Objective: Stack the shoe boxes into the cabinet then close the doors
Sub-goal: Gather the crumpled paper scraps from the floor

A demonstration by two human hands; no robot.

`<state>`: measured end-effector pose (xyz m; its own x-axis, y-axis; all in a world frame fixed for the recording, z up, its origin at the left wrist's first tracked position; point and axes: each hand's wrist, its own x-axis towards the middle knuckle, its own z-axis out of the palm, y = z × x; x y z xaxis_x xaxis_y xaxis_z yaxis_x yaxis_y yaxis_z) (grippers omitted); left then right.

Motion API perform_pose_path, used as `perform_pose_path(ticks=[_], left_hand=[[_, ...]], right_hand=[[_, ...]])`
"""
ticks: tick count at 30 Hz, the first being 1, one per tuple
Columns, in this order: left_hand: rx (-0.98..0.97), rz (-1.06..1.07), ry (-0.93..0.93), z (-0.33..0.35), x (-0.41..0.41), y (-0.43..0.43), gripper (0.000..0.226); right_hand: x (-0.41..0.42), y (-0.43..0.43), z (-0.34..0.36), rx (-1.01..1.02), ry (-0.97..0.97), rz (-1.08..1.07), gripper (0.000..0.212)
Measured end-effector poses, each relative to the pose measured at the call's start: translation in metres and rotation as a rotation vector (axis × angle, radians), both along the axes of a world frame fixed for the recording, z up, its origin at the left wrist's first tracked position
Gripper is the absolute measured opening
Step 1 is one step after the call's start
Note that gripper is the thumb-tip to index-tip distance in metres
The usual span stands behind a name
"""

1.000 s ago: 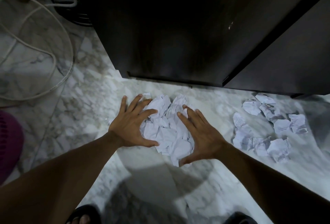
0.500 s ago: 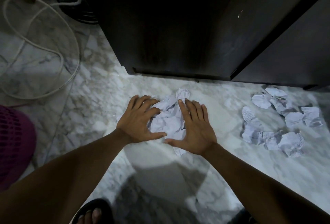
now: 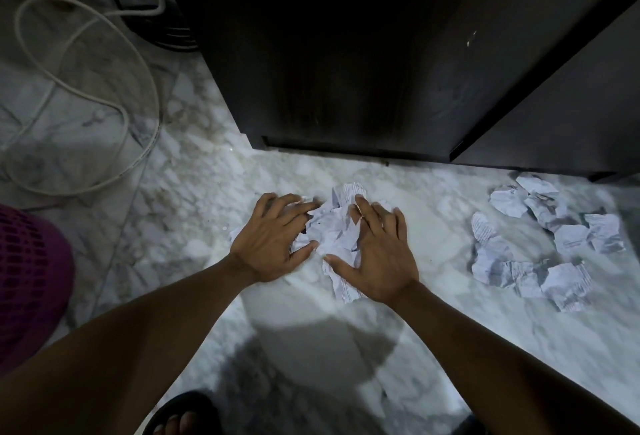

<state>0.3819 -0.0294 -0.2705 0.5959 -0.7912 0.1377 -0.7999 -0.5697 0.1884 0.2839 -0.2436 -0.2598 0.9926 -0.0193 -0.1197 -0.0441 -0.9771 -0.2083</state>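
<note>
A dark cabinet (image 3: 346, 71) stands on the marble floor ahead, its door (image 3: 571, 98) shut at the right. No shoe box is in sight. In front of it lies a pile of crumpled white paper (image 3: 334, 230). My left hand (image 3: 273, 239) presses the pile from the left and my right hand (image 3: 379, 251) from the right, fingers curled over the paper, squeezing it together on the floor.
A second heap of crumpled paper (image 3: 540, 247) lies to the right. A white cable (image 3: 86, 95) loops over the floor at the left, near a magenta mesh basket (image 3: 27, 282). My sandalled foot (image 3: 180, 417) shows at the bottom.
Both hands have drawn closer together, bunching the spread paper into a tighter pile. The view shifted a little, so the cabinet sits further right.
</note>
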Motion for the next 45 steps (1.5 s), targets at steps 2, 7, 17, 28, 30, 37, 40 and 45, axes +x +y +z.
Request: perform_pose_path(ticks=[2, 7, 17, 28, 30, 37, 40, 45], left_hand=[[-0.002, 0.016, 0.015, -0.001, 0.000, 0.000, 0.055], [-0.033, 0.048, 0.045, -0.005, 0.000, 0.002, 0.073], [0.019, -0.039, -0.040, -0.005, 0.002, 0.005, 0.049], [-0.012, -0.025, 0.072, 0.005, 0.001, 0.003, 0.043], [-0.016, -0.031, 0.067, 0.004, 0.001, 0.004, 0.043], [-0.030, -0.001, 0.035, 0.005, 0.002, 0.003, 0.045], [0.008, 0.015, 0.044, 0.006, 0.001, 0.003, 0.063], [0.005, -0.014, 0.053, 0.002, 0.004, 0.004, 0.053]], right_hand=[[0.001, 0.001, -0.001, -0.017, 0.011, -0.012, 0.095], [0.002, 0.001, -0.003, 0.010, -0.015, -0.027, 0.098], [-0.001, 0.003, -0.007, -0.004, -0.076, 0.011, 0.091], [0.001, 0.001, -0.008, -0.019, -0.085, 0.057, 0.061], [0.001, 0.001, -0.007, -0.025, -0.068, 0.059, 0.053], [0.001, 0.002, -0.003, 0.049, -0.041, 0.065, 0.074], [0.002, 0.000, 0.001, 0.044, 0.028, 0.088, 0.114], [0.002, -0.004, -0.003, 0.012, 0.020, 0.110, 0.124]])
